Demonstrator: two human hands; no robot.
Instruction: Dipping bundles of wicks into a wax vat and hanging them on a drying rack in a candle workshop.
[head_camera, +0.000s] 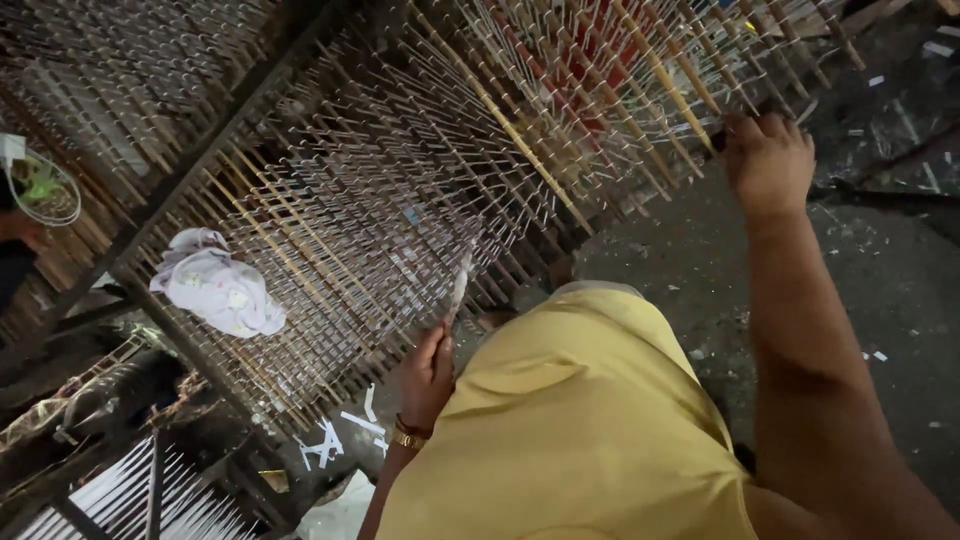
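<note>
The left hand (428, 372) is closed around a thin white stick-like tool (461, 278), pinched between the fingers so that its tip points up into the stretched white threads (400, 200). The right hand (768, 160) is raised at the far edge of the frame, its fingers curled together on the end of one bamboo rod (660, 75); whether it truly grips the rod or only presses on it, I cannot tell. The threads run over many such rods, which lie side by side on a dark metal frame (190, 170). I think the main risk is that the tool tip catches or snaps a thread, because the threads lie very close to each other, or that a pull on the rod shifts its neighbours. A crumpled white cloth (218, 285) rests on the rods, well apart from both hands. Between the frame's near edge and the person's yellow garment (580, 420) little room remains; the dark floor (880, 300) on the right, with small paper scraps, is more open.
</note>
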